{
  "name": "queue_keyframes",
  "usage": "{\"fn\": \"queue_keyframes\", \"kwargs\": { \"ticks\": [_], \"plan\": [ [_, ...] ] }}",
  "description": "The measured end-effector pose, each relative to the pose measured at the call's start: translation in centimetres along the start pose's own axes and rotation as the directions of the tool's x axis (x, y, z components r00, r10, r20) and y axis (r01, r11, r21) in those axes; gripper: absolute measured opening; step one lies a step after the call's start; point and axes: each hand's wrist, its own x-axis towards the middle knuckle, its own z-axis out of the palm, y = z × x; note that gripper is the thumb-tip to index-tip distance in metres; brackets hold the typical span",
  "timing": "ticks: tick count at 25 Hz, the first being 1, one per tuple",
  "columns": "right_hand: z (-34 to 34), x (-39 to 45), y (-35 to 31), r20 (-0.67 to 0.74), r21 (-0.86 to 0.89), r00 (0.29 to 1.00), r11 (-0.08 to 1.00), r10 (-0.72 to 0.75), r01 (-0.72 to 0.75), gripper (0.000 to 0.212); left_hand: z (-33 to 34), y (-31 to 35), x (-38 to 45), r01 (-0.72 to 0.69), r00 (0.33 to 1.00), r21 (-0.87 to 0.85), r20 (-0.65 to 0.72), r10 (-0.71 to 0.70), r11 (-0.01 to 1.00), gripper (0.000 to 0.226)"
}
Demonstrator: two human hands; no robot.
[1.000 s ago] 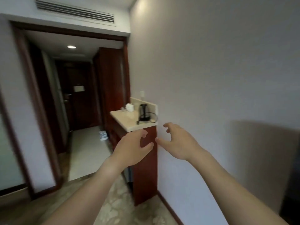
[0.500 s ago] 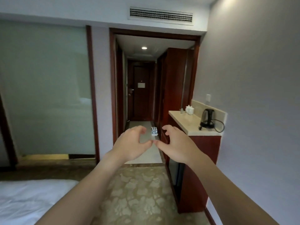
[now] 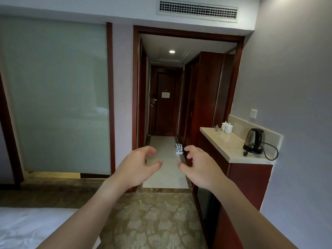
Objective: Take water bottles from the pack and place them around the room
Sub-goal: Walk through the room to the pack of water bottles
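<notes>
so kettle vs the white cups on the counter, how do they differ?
The kettle is dark with a shiny metal body; the white cups are plain white. The kettle is a single, taller item at the counter's near end; the cups are a small lidded pair at the far end. The kettle has a cord trailing from its base; the cups have none. Both stand upright on the counter against the wall.

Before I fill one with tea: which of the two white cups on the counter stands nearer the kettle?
The front white cup, on the right of the pair; the rear cup sits behind it, farther from the kettle.
</notes>
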Motion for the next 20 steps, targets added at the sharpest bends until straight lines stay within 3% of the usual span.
{"fn": "queue_keyframes", "kwargs": {
  "ticks": [5,14,20],
  "plan": [
    [2.9,9.0,7.4,-0.012,0.019,0.999,0.999,0.035,-0.034,0.064,4.7,-4.1,9.0,0.002,0.999,-0.017,-0.032,-0.003,1.000,0.042],
    [5.6,32.0,20.1,-0.029,-0.019,1.000,1.000,-0.012,0.012,0.064,12.6,-8.6,31.8,-0.016,0.999,0.065,-0.027,0.018,0.998,0.051],
    [10.7,44.4,25.6,0.015,-0.014,1.000,1.000,-0.003,0.003,0.066,17.4,-15.7,42.8,0.017,1.000,0.087,-0.023,-0.015,0.996,0.049]
  ]
}}
